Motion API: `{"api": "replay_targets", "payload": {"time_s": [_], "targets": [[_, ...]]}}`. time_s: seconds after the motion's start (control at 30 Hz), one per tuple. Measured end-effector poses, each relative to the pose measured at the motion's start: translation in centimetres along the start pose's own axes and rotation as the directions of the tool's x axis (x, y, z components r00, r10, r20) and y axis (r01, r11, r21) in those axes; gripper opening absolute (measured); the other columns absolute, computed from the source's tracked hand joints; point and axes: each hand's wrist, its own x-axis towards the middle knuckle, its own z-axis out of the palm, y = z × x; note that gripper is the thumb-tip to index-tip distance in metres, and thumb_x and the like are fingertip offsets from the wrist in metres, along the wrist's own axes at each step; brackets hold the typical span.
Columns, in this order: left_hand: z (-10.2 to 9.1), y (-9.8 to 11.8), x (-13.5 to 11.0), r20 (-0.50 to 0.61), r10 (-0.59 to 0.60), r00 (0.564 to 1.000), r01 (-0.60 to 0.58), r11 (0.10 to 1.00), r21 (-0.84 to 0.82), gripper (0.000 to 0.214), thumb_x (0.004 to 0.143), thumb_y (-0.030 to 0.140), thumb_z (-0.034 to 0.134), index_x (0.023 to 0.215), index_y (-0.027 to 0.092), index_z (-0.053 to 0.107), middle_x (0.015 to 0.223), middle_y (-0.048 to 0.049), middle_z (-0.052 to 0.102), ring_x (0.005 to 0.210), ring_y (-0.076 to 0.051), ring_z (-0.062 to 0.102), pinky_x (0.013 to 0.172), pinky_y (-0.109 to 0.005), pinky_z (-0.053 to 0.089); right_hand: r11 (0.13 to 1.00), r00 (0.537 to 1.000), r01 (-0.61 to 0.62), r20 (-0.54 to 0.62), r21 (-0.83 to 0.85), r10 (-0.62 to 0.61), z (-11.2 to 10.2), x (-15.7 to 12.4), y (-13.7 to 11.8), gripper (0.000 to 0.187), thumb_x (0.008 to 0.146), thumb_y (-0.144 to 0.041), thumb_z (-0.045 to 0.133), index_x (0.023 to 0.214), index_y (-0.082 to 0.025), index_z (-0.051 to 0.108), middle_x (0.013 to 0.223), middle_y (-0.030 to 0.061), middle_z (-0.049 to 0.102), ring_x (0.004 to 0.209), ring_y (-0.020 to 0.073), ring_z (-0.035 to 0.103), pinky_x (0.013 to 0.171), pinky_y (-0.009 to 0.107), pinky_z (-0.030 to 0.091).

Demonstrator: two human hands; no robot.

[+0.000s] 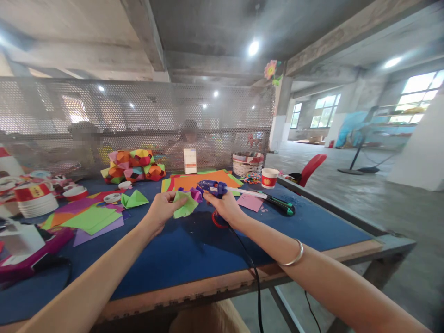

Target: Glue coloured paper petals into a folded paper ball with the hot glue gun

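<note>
My left hand (161,209) pinches a light green folded paper piece (185,206) above the blue tabletop. A purple crumpled-looking paper piece (194,194) lies right behind the green one; whether the two are joined I cannot tell. My right hand (225,205) is wrapped round a blue hot glue gun (212,187), its nozzle pointing left over the papers. A white glue stick (248,192) sticks out of the gun's back end, and a black cord runs down off the table edge. Beneath the right hand is a red round object (219,220), partly hidden.
Orange paper sheets (204,179) lie behind my hands. Green sheets (93,219), a folded green piece (134,199) and colourful paper balls (133,165) are to the left. Toward the right are a utility knife (282,205), a paper cup (269,178) and a basket (247,164). A mesh partition (138,111) stands behind.
</note>
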Motion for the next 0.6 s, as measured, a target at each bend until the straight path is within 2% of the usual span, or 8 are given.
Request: {"api": "replay_targets", "payload": {"time_s": [0.07, 0.13, 0.2, 0.33, 0.4, 0.5, 0.6], "targets": [[0.2, 0.1, -0.2, 0.117, -0.028, 0.993, 0.026, 0.999, 0.022, 0.045, 0.044, 0.049, 0.094, 0.071, 0.016, 0.078, 0.07, -0.0061, 0.077, 0.063, -0.019, 0.066, 0.065, -0.029, 0.051, 0.977, 0.99, -0.142, 0.033, 0.158, 0.138, 0.0, -0.1, -0.6, 0.012, 0.081, -0.03, 0.073, 0.079, -0.019, 0.07, 0.063, -0.0017, 0.062, 0.058, 0.0133, 0.053, 0.053, 0.025, 0.043], [0.4, 0.0, -0.3, 0.212, -0.044, 0.976, 0.032, 0.998, 0.059, 0.042, 0.047, 0.048, 0.094, 0.071, 0.017, 0.079, 0.07, -0.0057, 0.077, 0.063, -0.019, 0.067, 0.066, -0.03, 0.051, 0.927, 0.961, -0.277, 0.09, 0.251, 0.263, 0.1, -0.4, -1.1, 0.017, 0.075, -0.03, 0.079, 0.074, -0.018, 0.068, 0.059, -0.0042, 0.057, 0.05, 0.0091, 0.044, 0.045, 0.023, 0.035], [0.4, -0.1, -0.3, 0.272, -0.05, 0.961, 0.024, 0.995, 0.097, 0.037, 0.049, 0.046, 0.093, 0.069, 0.019, 0.078, 0.069, -0.0047, 0.076, 0.063, -0.018, 0.066, 0.066, -0.03, 0.052, 0.892, 0.938, -0.344, 0.147, 0.293, 0.313, 0.2, -0.7, -1.5, 0.024, 0.066, -0.03, 0.087, 0.072, -0.017, 0.067, 0.058, -0.0055, 0.055, 0.048, 0.0073, 0.042, 0.041, 0.021, 0.032], [0.2, -0.4, -0.1, 0.306, -0.049, 0.951, 0.006, 0.99, 0.138, 0.03, 0.052, 0.041, 0.092, 0.069, 0.02, 0.077, 0.069, -0.003, 0.076, 0.064, -0.018, 0.067, 0.066, -0.03, 0.052, 0.867, 0.932, -0.355, 0.209, 0.35, 0.297, 0.4, -1.0, -1.8, 0.043, 0.044, -0.031, 0.099, 0.071, -0.016, 0.068, 0.062, -0.0055, 0.059, 0.051, 0.0066, 0.045, 0.04, 0.02, 0.033], [0.1, -0.5, 0.0, 0.305, -0.045, 0.951, 0.001, 0.99, 0.142, 0.027, 0.055, 0.039, 0.09, 0.069, 0.02, 0.077, 0.069, -0.0027, 0.076, 0.064, -0.018, 0.067, 0.066, -0.03, 0.053, 0.857, 0.931, -0.356, 0.22, 0.373, 0.29, 0.4, -0.9, -1.8, 0.049, 0.038, -0.033, 0.1, 0.07, -0.016, 0.068, 0.064, -0.0054, 0.06, 0.053, 0.0063, 0.045, 0.04, 0.02, 0.034], [0.1, -0.4, -0.1, 0.291, -0.044, 0.956, 0.001, 0.989, 0.148, 0.024, 0.055, 0.037, 0.088, 0.068, 0.02, 0.077, 0.068, -0.0024, 0.075, 0.062, -0.018, 0.066, 0.064, -0.029, 0.052, 0.853, 0.932, -0.349, 0.236, 0.387, 0.274, 0.4, -0.9, -1.5, 0.051, 0.038, -0.035, 0.101, 0.072, -0.016, 0.068, 0.066, -0.0048, 0.06, 0.055, 0.0066, 0.046, 0.041, 0.019, 0.035], [0.3, -0.1, -0.3, 0.262, -0.03, 0.965, -0.011, 0.988, 0.153, 0.021, 0.054, 0.035, 0.086, 0.065, 0.021, 0.077, 0.066, -0.0031, 0.075, 0.059, -0.018, 0.064, 0.06, -0.029, 0.05, 0.9, 0.944, -0.284, 0.259, 0.33, 0.203, 0.3, -0.8, -1.0, 0.045, 0.051, -0.041, 0.097, 0.076, -0.017, 0.069, 0.069, -0.0023, 0.063, 0.057, 0.008, 0.049, 0.042, 0.019, 0.038]]}}
